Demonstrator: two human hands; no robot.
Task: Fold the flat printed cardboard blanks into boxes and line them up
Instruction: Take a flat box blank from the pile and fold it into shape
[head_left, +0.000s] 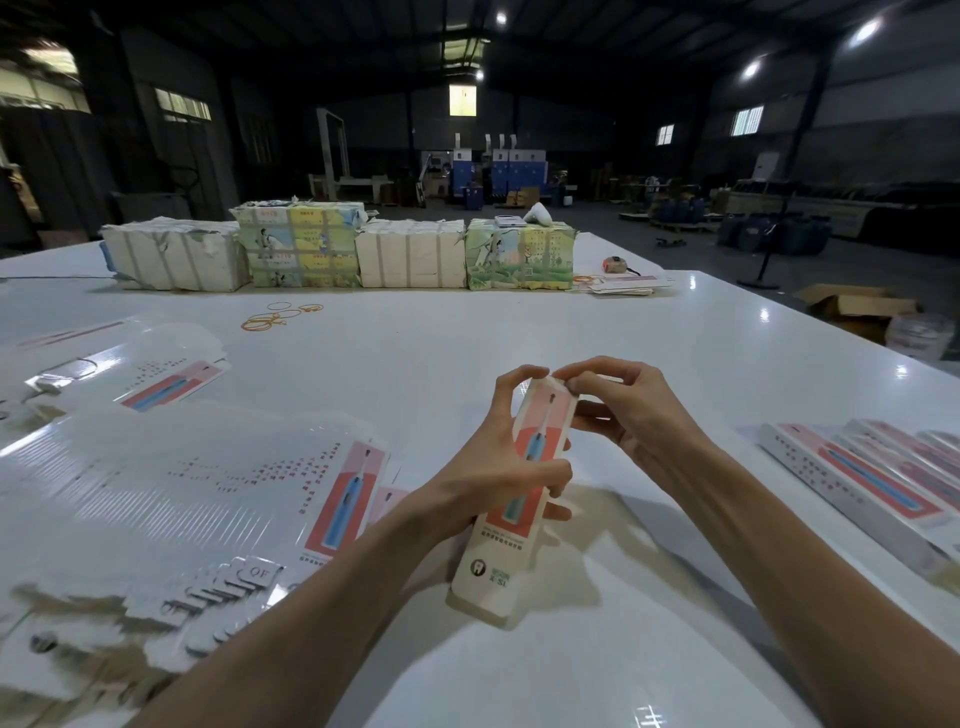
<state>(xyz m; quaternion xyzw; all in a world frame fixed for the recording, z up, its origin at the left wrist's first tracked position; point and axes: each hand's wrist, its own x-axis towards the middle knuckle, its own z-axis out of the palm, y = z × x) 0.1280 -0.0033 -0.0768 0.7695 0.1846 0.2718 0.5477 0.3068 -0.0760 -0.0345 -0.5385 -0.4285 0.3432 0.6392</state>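
Blanks (208, 493), flat and printed with a blue toothbrush on a pink and red panel, lie fanned in an overlapping spread on the near left of the white tabletop (467, 332); a second spread of blanks (130, 374) lies just beyond them at the left edge; yellow rubber bands (275, 317) sit loose farther out; wrapped bundles (337, 244) stand side by side in a row along the far side. At the centre the left hand (498, 462) grips a folded box (524, 519) round its middle, fingers curled across the printed front; the box is held tilted over the tabletop, far end raised; whether its near end touches the surface cannot be told. The right hand (628, 410) pinches the flap at the box's far end, its fingertips meeting those of the left hand there. On the near right, finished boxes (857, 478) lie flat, side by side in a row.
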